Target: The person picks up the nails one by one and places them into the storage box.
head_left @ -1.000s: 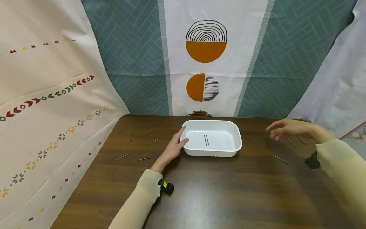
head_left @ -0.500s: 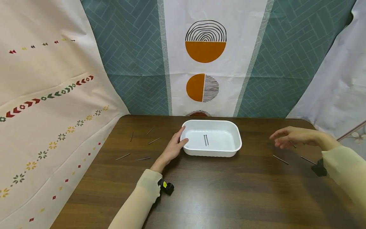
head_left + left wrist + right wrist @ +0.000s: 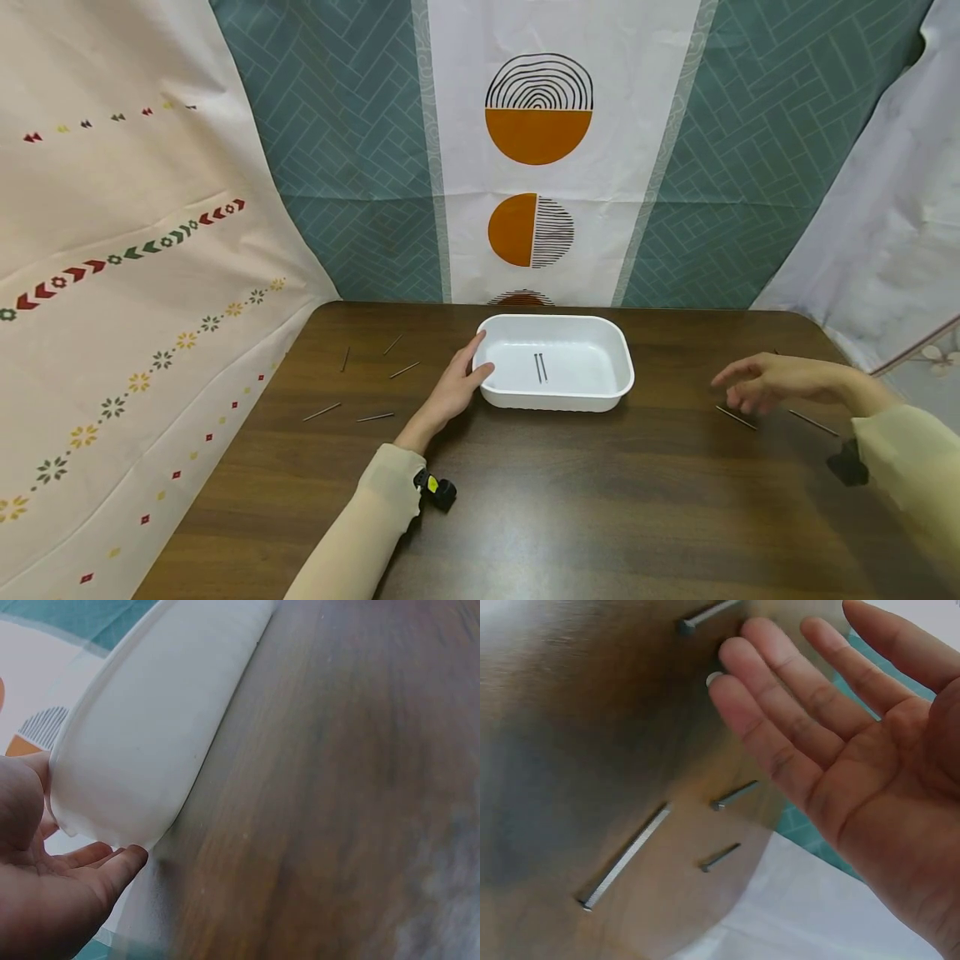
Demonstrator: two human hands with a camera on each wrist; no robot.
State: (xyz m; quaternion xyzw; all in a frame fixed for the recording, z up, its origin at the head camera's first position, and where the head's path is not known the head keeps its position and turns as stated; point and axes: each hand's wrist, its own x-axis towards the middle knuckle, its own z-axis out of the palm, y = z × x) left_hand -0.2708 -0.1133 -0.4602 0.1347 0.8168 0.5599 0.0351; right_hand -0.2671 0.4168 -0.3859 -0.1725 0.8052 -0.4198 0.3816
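A white plastic tray (image 3: 558,402) sits at the table's far middle, with two nails (image 3: 541,368) lying side by side in it. At its left end my left hand (image 3: 446,392) holds it, thumb at the rim and fingers at the outer wall. To the right, my right hand (image 3: 787,383) hovers over the table with fingers loosely extended and nothing in the palm. Just below its fingertips lies a nail (image 3: 738,419); another nail (image 3: 813,422) rests under the wrist. In the right wrist view a nearer nail (image 3: 624,859) and two smaller-looking nails (image 3: 735,795) show beyond the hand.
Several loose nails (image 3: 405,369) are scattered on the brown wooden table (image 3: 570,500) left of the tray. Patterned cloth (image 3: 360,167) hangs along the back edge, with pale cloth (image 3: 135,333) at the left and white cloth at the right.
My right hand has moved slightly right and nearer to me, down toward the front nail on the right side. My left hand and the tray have stayed in place.
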